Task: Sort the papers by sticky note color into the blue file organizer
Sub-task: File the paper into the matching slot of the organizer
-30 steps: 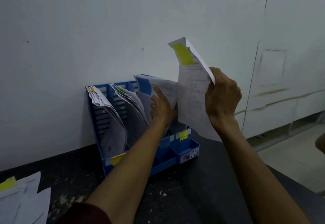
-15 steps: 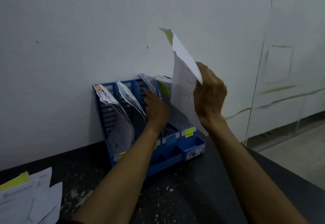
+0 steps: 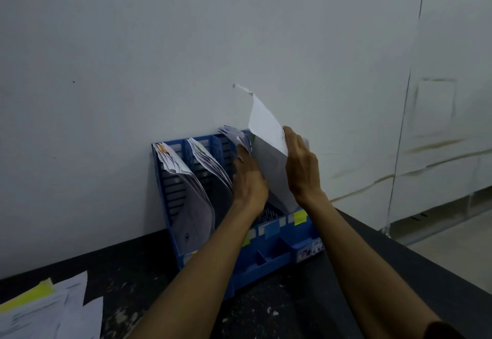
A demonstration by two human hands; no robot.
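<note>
While the dark countertop [image 3: 292, 312] runs beneath both forearms, the blue file organizer [image 3: 269, 256] stands against the wall just beyond the hands. A loose pile of papers [image 3: 40, 312] lies well off to the left of the left arm. The right hand [image 3: 300, 168] grips a white sheet [image 3: 266, 125] by its side edge, the lower end already inside the rightmost compartment. The left hand [image 3: 249, 178] presses flat, fingers extended, against the filed papers [image 3: 237, 136] next door, holding them aside. A yellow label [image 3: 300, 217] sits just below the right wrist. Judging by its curling top, the sheet is light and limp; a hold low on the edge should steer it best.
</note>
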